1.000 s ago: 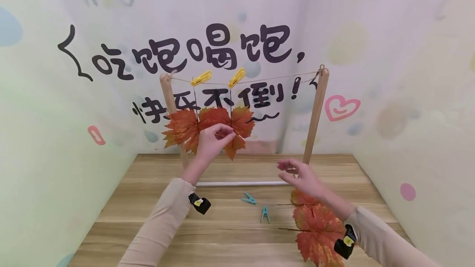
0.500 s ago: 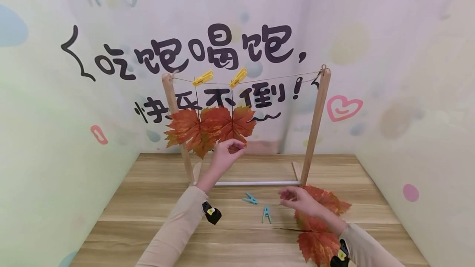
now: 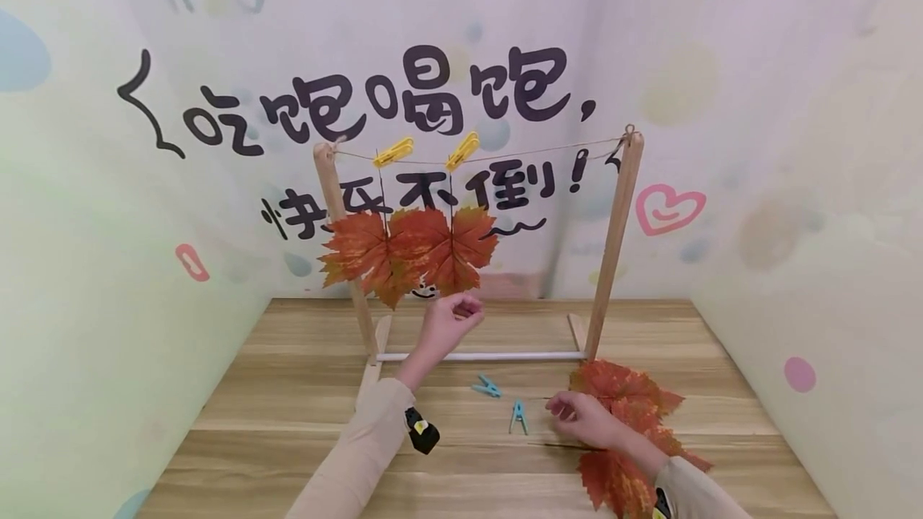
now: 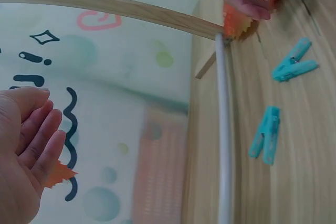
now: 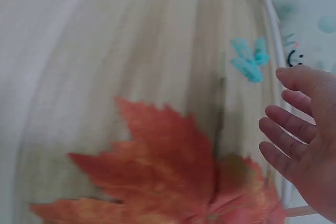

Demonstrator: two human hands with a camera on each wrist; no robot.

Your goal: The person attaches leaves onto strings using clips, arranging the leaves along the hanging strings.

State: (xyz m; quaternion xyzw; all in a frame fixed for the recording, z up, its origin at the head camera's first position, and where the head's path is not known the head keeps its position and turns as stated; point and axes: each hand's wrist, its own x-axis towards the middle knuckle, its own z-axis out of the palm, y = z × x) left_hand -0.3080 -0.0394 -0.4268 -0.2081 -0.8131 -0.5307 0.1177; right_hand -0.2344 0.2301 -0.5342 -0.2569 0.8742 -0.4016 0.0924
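Note:
My left hand (image 3: 449, 328) hovers just below the hanging leaves, fingers loosely bent and holding nothing. Two orange-red artificial maple leaves, one on the left (image 3: 364, 251) and one on the right (image 3: 461, 251), hang by their stems from a twine line (image 3: 548, 151). A yellow clothespin (image 3: 392, 153) pins one stem, another yellow clothespin (image 3: 463, 151) the other. Above the loose leaves on the table, my right hand (image 3: 582, 416) is relaxed, with nothing in its grasp. Beneath it lie several overlapping maple leaves (image 5: 157, 166), stems pointing left. Two turquoise clothespins (image 4: 294, 61) lie between the hands.
Wooden posts, left (image 3: 330, 183) and right (image 3: 615, 239), carry the twine. A white bar (image 3: 483, 356) joins them low over the wooden table (image 3: 238, 423). Behind stands a printed wall (image 3: 721, 86) with black lettering.
My left hand has come down and slightly right, away from the hanging leaves. My right hand has lowered from beside the right post toward the leaves on the table.

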